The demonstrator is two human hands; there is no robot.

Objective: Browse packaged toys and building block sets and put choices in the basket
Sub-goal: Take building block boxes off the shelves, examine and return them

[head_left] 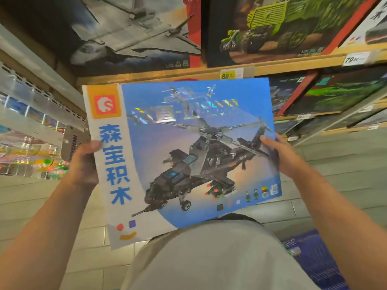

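A large flat building block box (180, 155), blue with a black helicopter picture and a white strip of blue characters, is held up in front of me, tilted slightly. My left hand (84, 162) grips its left edge, thumb on the front. My right hand (280, 155) grips the right edge, thumb over the helicopter's tail. A blue basket (314, 254) sits low at the right, partly hidden behind my grey shirt.
Wooden shelves (272, 66) ahead carry more boxed sets: a grey jet box (136, 32), a green truck box (278, 26), dark boxes (335, 95) below. Yellow price tags (230, 74) line the shelf edges. Colourful small goods (31, 155) hang at the left. Tiled floor lies underfoot.
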